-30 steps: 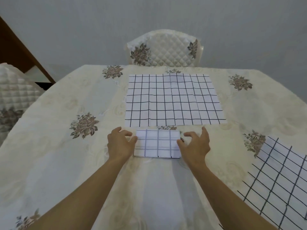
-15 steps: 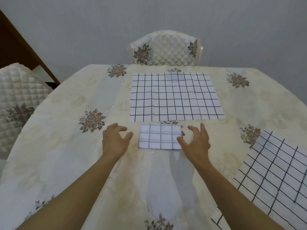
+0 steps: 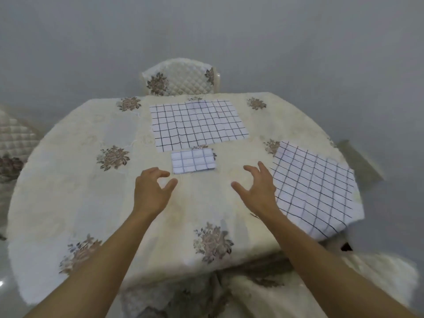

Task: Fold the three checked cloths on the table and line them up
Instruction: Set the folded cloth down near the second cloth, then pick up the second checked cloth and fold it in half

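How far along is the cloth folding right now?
Done: one folded cloth lies mid-table. In hand: nothing; the left hand and right hand hover open, touching no cloth. Left: the far cloth and the right cloth lie unfolded, then lining up all three.

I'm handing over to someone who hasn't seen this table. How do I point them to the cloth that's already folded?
Start at the round table with the floral tablecloth and find the big checked cloth lying flat on its far side, before the quilted chair. Just in front of its near edge sits the folded cloth. It is the only small, compact rectangle; the other two are spread open.
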